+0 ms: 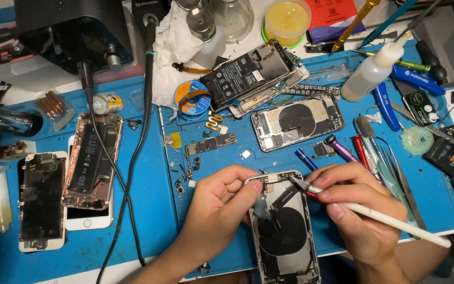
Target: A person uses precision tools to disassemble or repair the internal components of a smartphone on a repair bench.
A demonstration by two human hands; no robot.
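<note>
Head camera looks down on an opened phone shell (284,231) at six o'clock on the blue mat (148,173), its long axis running twelve to six. Left hand (214,210), at nine o'clock of it, pinches the upper left corner. Right hand (356,210), at three o'clock, grips a white-handled scalpel (374,214) pen-style, blade tip touching the shell's top edge.
</note>
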